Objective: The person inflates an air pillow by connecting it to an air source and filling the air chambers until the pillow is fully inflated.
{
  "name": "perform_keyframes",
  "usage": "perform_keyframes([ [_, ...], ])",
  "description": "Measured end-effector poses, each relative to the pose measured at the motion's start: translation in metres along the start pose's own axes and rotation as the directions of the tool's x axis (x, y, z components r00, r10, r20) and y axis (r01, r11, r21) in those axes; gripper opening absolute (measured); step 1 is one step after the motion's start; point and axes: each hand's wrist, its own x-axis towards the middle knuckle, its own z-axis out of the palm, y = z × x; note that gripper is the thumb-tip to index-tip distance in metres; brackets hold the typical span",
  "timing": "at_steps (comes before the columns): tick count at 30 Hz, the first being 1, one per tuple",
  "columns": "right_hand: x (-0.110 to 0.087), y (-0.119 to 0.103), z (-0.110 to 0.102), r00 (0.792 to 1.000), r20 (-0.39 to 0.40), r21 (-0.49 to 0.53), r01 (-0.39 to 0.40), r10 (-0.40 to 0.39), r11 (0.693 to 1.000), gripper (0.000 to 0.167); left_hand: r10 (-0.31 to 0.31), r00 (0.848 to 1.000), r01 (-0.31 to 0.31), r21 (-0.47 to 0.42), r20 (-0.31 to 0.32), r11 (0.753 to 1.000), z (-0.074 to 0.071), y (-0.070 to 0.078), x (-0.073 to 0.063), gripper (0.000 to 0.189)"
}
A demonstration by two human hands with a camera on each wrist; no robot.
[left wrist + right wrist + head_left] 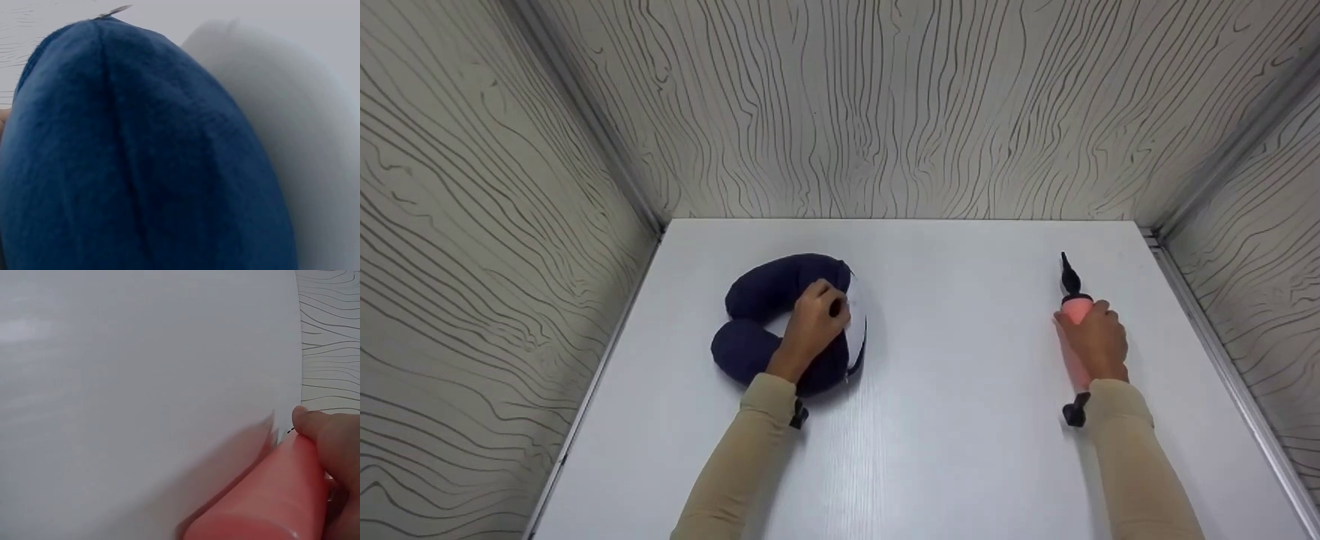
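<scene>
A dark blue U-shaped neck pillow (765, 289) with a white panel along its outer side lies on the left half of the table. My left hand (814, 319) grips its curved part, fingers bent over the fabric. Only blue cloth (146, 146) and a sliver of that hand at the edge show in the left wrist view. Over on the right, my right hand (1095, 341) holds a pink balloon hand pump (1076, 309) with a black tapered nozzle (1069, 276), which points toward the back wall. Up close, the pink barrel (264, 495) casts a shadow on the table.
The white table (952, 360) runs between both hands. Wood-grain patterned panels (885, 112) stand at the back and on both sides. Metal rails (1237, 382) edge the tabletop. A small metal zipper pull (115, 11) sticks up from the pillow.
</scene>
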Motion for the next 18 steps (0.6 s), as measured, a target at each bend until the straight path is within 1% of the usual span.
perform_keyframes([
  [3,-0.0009,0.0004,0.0009,1.000,-0.009,-0.020,-0.002,0.002,1.000,0.092,0.003,1.000,-0.003,-0.003,0.003,1.000,-0.0002,-0.0007,0.0001,0.005],
  [10,-0.0001,0.0014,0.0005,0.999,-0.048,-0.112,0.014,-0.019,0.994,0.088,-0.007,1.000,0.007,-0.014,0.003,1.000,0.0006,-0.0010,0.0002,0.005],
  [14,-0.0003,0.0020,0.0000,0.999,-0.050,-0.108,0.013,-0.019,0.994,0.087,-0.026,1.000,0.027,-0.015,0.014,1.000,-0.0003,-0.0005,0.0004,0.005],
  [18,-0.0003,0.0033,-0.0002,0.999,-0.050,-0.116,0.004,-0.010,0.993,0.088,-0.030,0.999,0.030,-0.012,0.028,0.999,-0.0007,0.0000,0.0001,0.006],
])
